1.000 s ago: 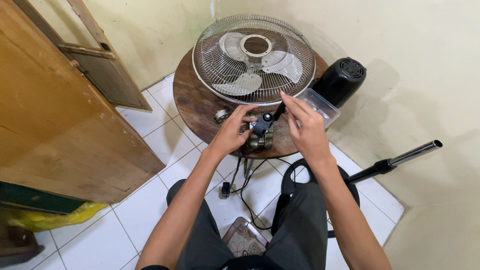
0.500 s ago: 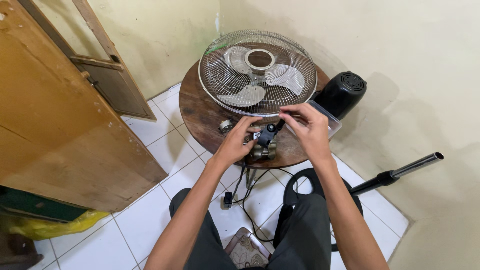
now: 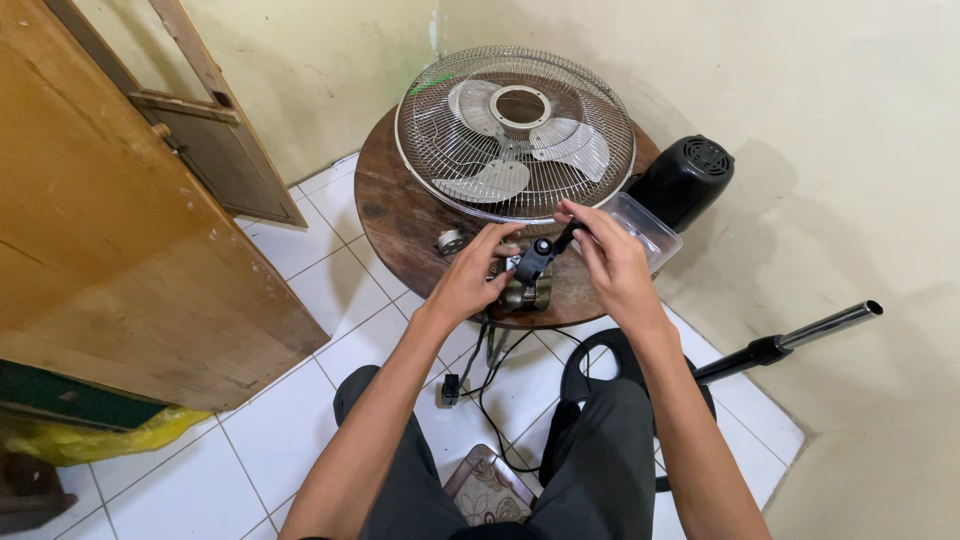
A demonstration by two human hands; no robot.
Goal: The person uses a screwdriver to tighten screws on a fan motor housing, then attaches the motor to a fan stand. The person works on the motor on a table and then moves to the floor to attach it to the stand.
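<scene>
**Dark wood table, fan parts, two hands at the near edge**

Worn brown wood forms the round tabletop [image 3: 400,215], its surface scuffed and stained. We note most of it taken up by the silver wire fan guard with pale grey plastic blades [image 3: 515,130], lying flat and reaching the far rim. Bare wood remains only on the left side and in a narrow strip along the near edge, where we work.

On that strip sits the small metal fan motor block with a black plastic fitting on top [image 3: 528,275], close to the table's front rim, with black cables [image 3: 487,375] hanging from it to the white tiled floor [image 3: 300,270]. Our left hand [image 3: 470,280] curls around the motor's left side, fingers closed against it. Our right hand [image 3: 610,255] pinches a thin black rod-like part [image 3: 566,236] between thumb and fingertips, just above and to the right of the motor.

A small round metal piece [image 3: 450,241] lies on the wood just left of the left hand. A clear plastic tray [image 3: 650,228] sits at the right rim, touching a black ribbed plastic motor cover [image 3: 685,180] behind it.

A wooden door [image 3: 120,250] stands at left and a cream plaster wall [image 3: 820,130] close at right. A black and chrome pole [image 3: 800,338] slants across the floor by our right knee.
</scene>
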